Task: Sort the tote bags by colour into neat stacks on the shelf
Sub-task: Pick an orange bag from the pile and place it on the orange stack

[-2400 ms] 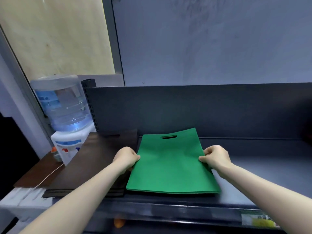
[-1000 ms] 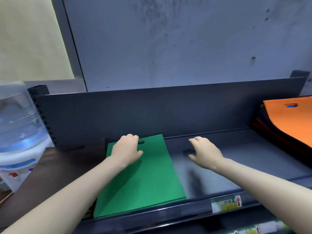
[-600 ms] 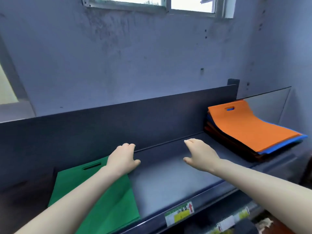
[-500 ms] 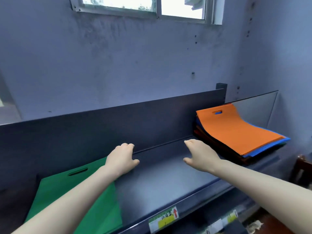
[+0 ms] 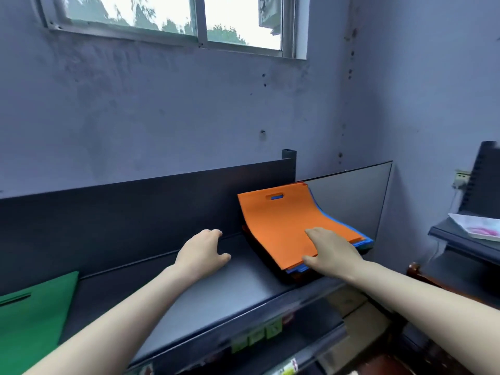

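Observation:
An orange tote bag [image 5: 284,226] lies on top of a mixed pile at the right end of the dark shelf [image 5: 216,299], with blue bags [image 5: 364,240] and darker ones showing under its edges. My right hand [image 5: 328,254] reaches over the pile's front edge, fingers extended on the orange bag and thumb at its front edge. My left hand [image 5: 201,254] hovers over the bare shelf to the left of the pile, fingers relaxed and holding nothing. A green tote bag [image 5: 29,315] lies flat at the far left of the shelf.
The shelf's dark back panel [image 5: 135,212] runs behind the bags, with an upright post [image 5: 289,158] and a grey side panel [image 5: 351,201] beside the pile. Price labels [image 5: 257,339] line the shelf's front lip. A second shelf [image 5: 465,239] with a plastic packet stands at the right.
My view has swung right, away from the green bag. Both hands travelled right along the shelf, and my right hand has reached the orange bag on the pile.

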### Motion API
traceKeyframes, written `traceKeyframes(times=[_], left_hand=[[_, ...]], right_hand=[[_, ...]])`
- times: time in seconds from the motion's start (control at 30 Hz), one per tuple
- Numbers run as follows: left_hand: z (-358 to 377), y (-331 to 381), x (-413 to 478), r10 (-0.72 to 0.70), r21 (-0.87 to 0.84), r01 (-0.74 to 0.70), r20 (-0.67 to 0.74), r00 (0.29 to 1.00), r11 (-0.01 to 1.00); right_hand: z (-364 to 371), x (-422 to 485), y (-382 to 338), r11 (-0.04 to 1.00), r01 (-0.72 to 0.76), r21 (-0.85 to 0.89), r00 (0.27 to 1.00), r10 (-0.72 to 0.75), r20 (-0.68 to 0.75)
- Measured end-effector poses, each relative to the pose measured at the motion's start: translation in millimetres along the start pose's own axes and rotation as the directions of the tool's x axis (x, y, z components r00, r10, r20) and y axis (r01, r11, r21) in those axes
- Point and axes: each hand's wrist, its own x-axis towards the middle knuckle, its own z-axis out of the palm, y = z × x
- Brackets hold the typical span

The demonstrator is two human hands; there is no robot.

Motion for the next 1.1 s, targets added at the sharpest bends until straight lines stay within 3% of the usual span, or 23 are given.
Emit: traceKeyframes(times=[0.33,0.73,0.97,1.1], left_hand=[[42.0,56.6,18.4,-0.028,-0.014,0.029,0.071,0.997,0.999],[61.9,47.7,93.8,-0.066,-0.053,0.070,0.075,0.995,0.996],[73.9,32.7,127.6,-0.174,-0.193,0.201,0.150,0.973,0.960],[83.5,29.2,133.5,-0.234,-0.351,0.320,0.266,0.935,0.880]], right_hand=[[5.6,2.2,89.4,0.993,-0.087,0.074,0.996,0.085,0.025],[27.4,74.3,116.4,0.974,-0.209,0.089,0.977,0.203,0.068],[46.1,119.2,118.0,0.974,-0.216,0.068,0.972,0.208,0.105],[55.4,140.7,121.6,0.970,-0.232,0.070,0.966,0.221,0.134]])
